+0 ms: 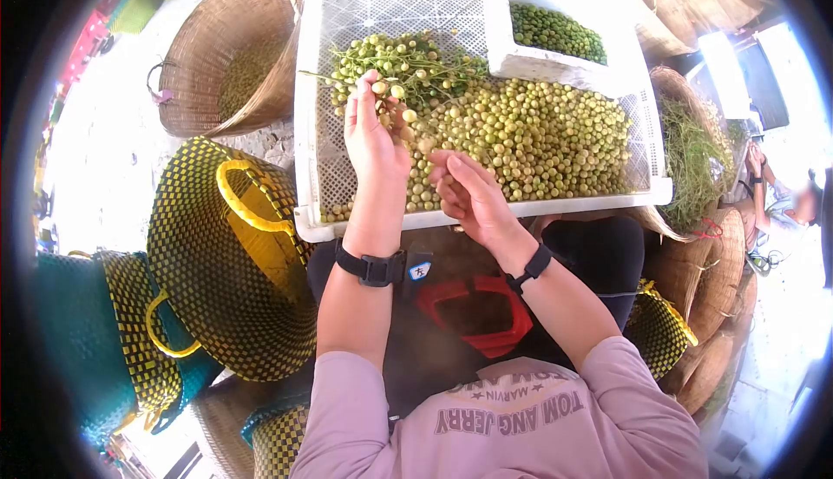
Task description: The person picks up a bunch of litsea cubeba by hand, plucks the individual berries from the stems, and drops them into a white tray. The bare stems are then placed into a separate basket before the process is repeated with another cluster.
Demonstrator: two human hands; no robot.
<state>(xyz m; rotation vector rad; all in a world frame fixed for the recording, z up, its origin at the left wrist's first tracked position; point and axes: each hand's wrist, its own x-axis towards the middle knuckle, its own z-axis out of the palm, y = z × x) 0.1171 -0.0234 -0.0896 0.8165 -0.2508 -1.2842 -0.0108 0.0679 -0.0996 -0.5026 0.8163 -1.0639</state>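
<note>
My left hand is raised over the left part of a white plastic crate, its fingers closed around a sprig of small round yellow-green fruits. Several of these fruits show beside the fingertips; the stem is mostly hidden. Close by on the right, my right hand is held with curled fingers near the crate's front rim. What its fingertips hold, if anything, I cannot make out. Behind my left hand lies a heap of stemmed fruit clusters. Loose fruits cover the crate's middle and right.
Inside the crate's back right corner stands a white box of smaller green fruits. A tall wicker basket and a black-and-yellow woven basket are at left. Stripped stems fill a basket at right; another person sits beyond.
</note>
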